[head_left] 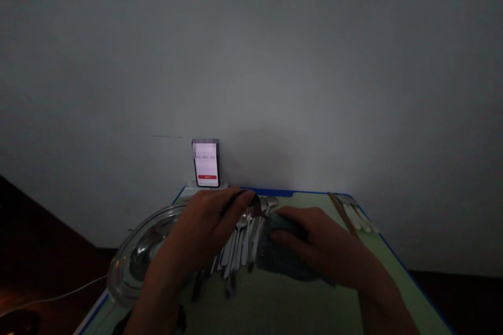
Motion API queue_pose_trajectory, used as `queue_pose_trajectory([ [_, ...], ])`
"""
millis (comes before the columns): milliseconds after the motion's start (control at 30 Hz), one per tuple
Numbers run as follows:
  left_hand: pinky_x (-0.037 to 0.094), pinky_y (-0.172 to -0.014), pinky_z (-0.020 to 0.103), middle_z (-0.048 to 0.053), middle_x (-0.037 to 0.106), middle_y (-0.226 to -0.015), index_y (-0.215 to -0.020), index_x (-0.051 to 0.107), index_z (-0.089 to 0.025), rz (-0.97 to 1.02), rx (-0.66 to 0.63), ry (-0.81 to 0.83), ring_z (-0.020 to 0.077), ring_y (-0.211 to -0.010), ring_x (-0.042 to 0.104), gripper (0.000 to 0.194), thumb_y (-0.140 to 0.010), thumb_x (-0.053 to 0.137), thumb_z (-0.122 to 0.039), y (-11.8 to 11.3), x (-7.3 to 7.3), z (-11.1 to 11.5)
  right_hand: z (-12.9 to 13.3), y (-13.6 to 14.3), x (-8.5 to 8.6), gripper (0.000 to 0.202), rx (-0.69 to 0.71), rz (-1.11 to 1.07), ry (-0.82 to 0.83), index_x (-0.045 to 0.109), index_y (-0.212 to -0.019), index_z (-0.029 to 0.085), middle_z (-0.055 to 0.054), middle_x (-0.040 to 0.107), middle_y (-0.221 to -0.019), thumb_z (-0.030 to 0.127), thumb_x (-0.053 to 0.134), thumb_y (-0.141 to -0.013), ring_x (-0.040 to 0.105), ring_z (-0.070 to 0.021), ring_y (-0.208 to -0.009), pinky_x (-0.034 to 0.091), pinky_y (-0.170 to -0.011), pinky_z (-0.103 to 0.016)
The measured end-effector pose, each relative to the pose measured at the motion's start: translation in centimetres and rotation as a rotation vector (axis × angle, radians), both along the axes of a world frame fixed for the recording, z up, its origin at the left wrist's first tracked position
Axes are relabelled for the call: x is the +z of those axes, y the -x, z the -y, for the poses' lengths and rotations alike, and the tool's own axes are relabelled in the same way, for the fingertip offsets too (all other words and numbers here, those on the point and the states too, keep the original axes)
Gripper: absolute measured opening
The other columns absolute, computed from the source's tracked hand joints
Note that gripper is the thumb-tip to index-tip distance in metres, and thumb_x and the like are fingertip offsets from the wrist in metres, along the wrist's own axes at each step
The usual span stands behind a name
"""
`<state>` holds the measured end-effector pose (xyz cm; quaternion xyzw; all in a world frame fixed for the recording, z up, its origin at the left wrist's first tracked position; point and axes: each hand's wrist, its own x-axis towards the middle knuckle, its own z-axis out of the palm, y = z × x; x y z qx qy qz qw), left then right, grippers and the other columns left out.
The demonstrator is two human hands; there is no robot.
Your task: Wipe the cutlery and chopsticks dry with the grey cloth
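My left hand (214, 220) is closed on a dark, shiny spoon (257, 206), its curved part showing by the thumb and fingertips. My right hand (314, 235) is wrapped around a grey-green cloth (279, 256), whose upper edge meets the spoon. Beneath and between the hands lies a row of metal cutlery (238, 248), mostly spoons with their handles toward me; my left hand and the cloth cover part of it. Beside my left forearm stands a large shiny bowl (118, 275), partly hidden by that arm.
A lit phone (207, 165) leans upright at the table's back edge, close to the wall. Wooden chopsticks (342, 212) and several white-handled utensils (357, 217) lie at the back right. The pale green table (259, 309) has a blue border. A white cable (58, 297) runs off at left.
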<state>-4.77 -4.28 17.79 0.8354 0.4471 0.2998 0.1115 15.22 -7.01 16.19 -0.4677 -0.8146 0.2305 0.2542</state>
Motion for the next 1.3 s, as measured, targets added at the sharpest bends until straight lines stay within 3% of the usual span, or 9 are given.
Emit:
queue_pose_trajectory([
  [200, 0.042, -0.06, 0.023, 0.001, 0.065, -0.068, -0.076, 0.061, -0.017, -0.006, -0.047, -0.033, 0.0134, -0.064, 0.059, 0.034, -0.092, 0.036, -0.033, -0.4, 0.0, 0.1, -0.2, 0.9, 0.2, 0.018, -0.153, -0.175, -0.077, 0.063, -0.087, 0.023, 0.0, 0.068, -0.083, 0.037, 0.055, -0.082, 0.061, -0.0155, -0.074, 0.044, -0.067, -0.029],
  [367, 0.041, -0.055, 0.022, 0.002, 0.064, -0.065, -0.074, 0.06, -0.017, -0.047, -0.023, -0.049, 0.0133, -0.059, 0.057, 0.035, -0.091, 0.034, -0.033, -0.5, -0.1, 0.0, -0.2, 1.4, 0.1, 0.029, -0.35, -0.487, -0.184, 0.061, -0.097, 0.023, 0.0, 0.069, -0.084, 0.039, 0.065, -0.073, 0.064, -0.0152, -0.075, 0.05, -0.065, -0.026],
  [433, 0.042, -0.055, 0.023, 0.002, 0.065, -0.067, -0.077, 0.061, -0.017, -0.047, 0.011, -0.059, 0.0138, -0.06, 0.058, 0.036, -0.092, 0.034, -0.034, -0.6, -0.1, 0.0, 0.0, 1.5, 0.2, 0.026, -0.3, -0.536, -0.196, 0.061, -0.098, 0.025, 0.0, 0.07, -0.088, 0.038, 0.062, -0.076, 0.065, -0.0148, -0.078, 0.052, -0.067, -0.025],
  [567, 0.041, -0.053, 0.022, 0.002, 0.064, -0.065, -0.076, 0.061, -0.017, -0.038, 0.072, -0.099, 0.0134, -0.057, 0.058, 0.037, -0.092, 0.033, -0.035, -0.7, -0.1, 0.1, 0.4, 1.6, 0.4, 0.021, -0.198, -0.403, -0.194, 0.063, -0.101, 0.025, 0.0, 0.07, -0.096, 0.032, 0.054, -0.083, 0.065, -0.0148, -0.088, 0.051, -0.077, -0.027],
  [800, 0.038, -0.051, 0.021, -0.003, 0.06, -0.058, -0.07, 0.058, -0.018, 0.064, 0.095, -0.099, 0.0105, -0.051, 0.054, 0.035, -0.091, 0.037, -0.036, -0.5, 0.0, 0.2, 0.1, 1.2, 0.1, 0.045, -0.013, -0.19, -0.136, 0.054, -0.118, 0.026, -0.003, 0.066, -0.108, 0.042, 0.061, -0.077, 0.062, -0.0194, -0.094, 0.047, -0.081, -0.033],
  [933, 0.039, -0.054, 0.022, -0.003, 0.059, -0.059, -0.07, 0.057, -0.018, 0.104, 0.062, -0.061, 0.0111, -0.054, 0.055, 0.036, -0.092, 0.036, -0.037, -0.4, 0.2, 0.6, 0.0, 0.7, 0.3, 0.027, -0.024, -0.157, -0.113, 0.06, -0.105, 0.027, 0.001, 0.068, -0.093, 0.041, 0.051, -0.085, 0.062, -0.0159, -0.081, 0.045, -0.073, -0.03],
  [1067, 0.039, -0.054, 0.023, -0.003, 0.06, -0.061, -0.07, 0.057, -0.018, 0.092, 0.022, -0.051, 0.0109, -0.055, 0.055, 0.035, -0.092, 0.037, -0.037, -0.5, 0.3, 0.9, 0.1, 0.8, 0.3, 0.027, -0.049, -0.154, -0.091, 0.059, -0.101, 0.025, 0.0, 0.066, -0.093, 0.043, 0.044, -0.088, 0.059, -0.0166, -0.085, 0.042, -0.077, -0.032],
  [1300, 0.039, -0.053, 0.023, -0.004, 0.059, -0.06, -0.071, 0.055, -0.019, 0.081, 0.001, -0.093, 0.0106, -0.052, 0.053, 0.031, -0.092, 0.039, -0.034, -0.7, 0.1, 1.1, 0.2, 1.8, 0.0, 0.015, -0.169, -0.263, -0.176, 0.055, -0.087, 0.023, 0.002, 0.059, -0.081, 0.037, 0.058, -0.08, 0.054, -0.0126, -0.073, 0.042, -0.066, -0.026],
])
